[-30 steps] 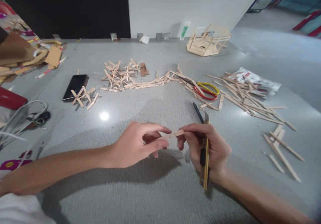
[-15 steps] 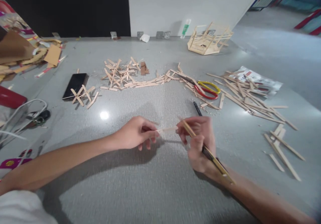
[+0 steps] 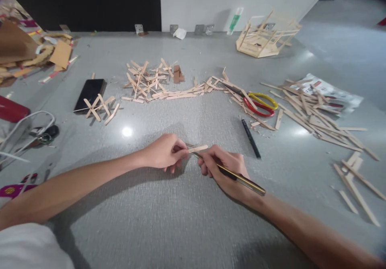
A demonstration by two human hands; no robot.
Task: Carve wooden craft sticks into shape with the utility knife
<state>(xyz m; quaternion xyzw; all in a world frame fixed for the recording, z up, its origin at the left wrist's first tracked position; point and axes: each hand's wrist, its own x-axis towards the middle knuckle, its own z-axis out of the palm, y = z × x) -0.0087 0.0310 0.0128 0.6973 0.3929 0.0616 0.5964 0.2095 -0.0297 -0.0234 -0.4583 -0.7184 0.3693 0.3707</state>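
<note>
Progress: looks mid-job to me. Far right on the tabletop there's a stick frame already standing, and far left of middle a heap of crossed sticks, so a fair bit seems done. The one being worked on doesn't look finished.
Left over: plenty of loose sticks over on the right, next to a packet, if those are meant to be used too.
Stick in play: the small wood stick is up between the two hands, near the middle, sticking out to the right.
Left hand: closed in a pinch, thumb and finger on the stick's left end.
Right hand: curled snug round a cutter, pen-style, front end right by the stick. Can't tell if the blade's touching.
Parked nearby: pen and scissors, both just beyond the right hand.
</note>
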